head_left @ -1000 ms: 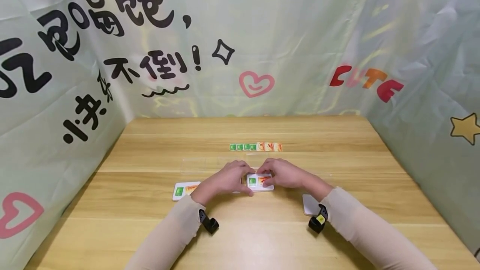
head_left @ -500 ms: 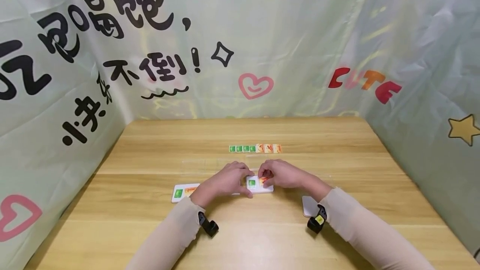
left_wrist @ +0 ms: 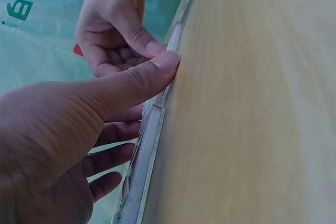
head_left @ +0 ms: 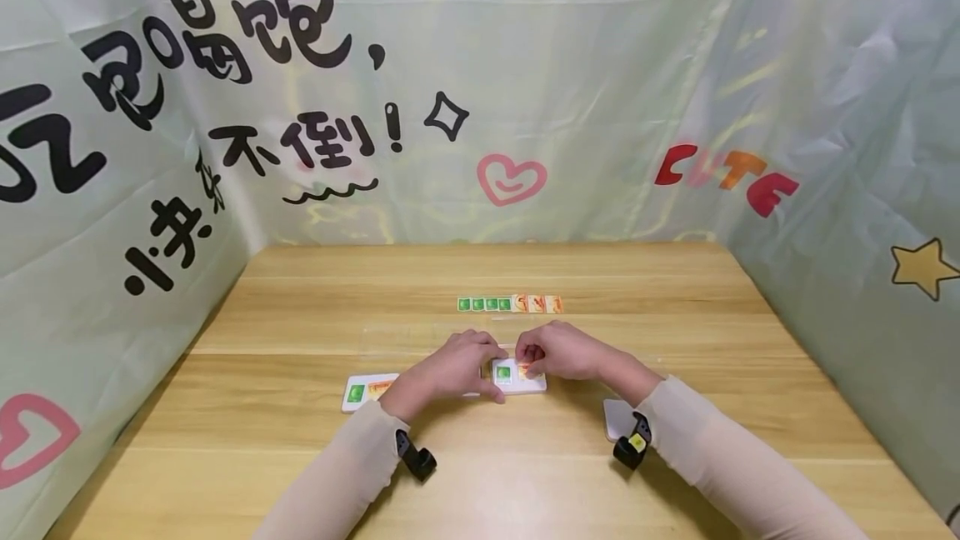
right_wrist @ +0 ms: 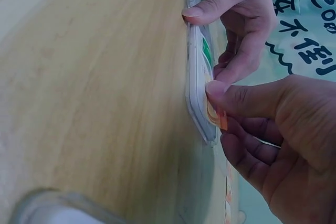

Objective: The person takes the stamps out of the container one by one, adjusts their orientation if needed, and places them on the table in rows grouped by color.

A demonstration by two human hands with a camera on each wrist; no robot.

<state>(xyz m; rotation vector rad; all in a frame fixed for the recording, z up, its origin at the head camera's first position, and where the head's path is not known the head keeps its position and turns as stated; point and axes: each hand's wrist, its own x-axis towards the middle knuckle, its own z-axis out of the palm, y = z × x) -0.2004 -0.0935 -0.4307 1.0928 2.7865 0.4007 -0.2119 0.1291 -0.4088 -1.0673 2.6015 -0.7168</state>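
**Spread hold becomes a pinch**

On the pale wooden worktop (head_left: 562, 473), the half-spread left hand (head_left: 456, 363) grips a white rectangular slab (head_left: 514, 385) at its 3 o'clock. The right hand (head_left: 566, 351), nearly closed, pinches an orange printed card (right_wrist: 224, 121) at the slab's 3 o'clock end, suggesting finer handling.

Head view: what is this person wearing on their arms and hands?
A pale beige left sleeve and a matching right sleeve reach the wrists. A small black left device and black right device sit there, the latter with a yellow patch. The left hand and right hand are ungloved.
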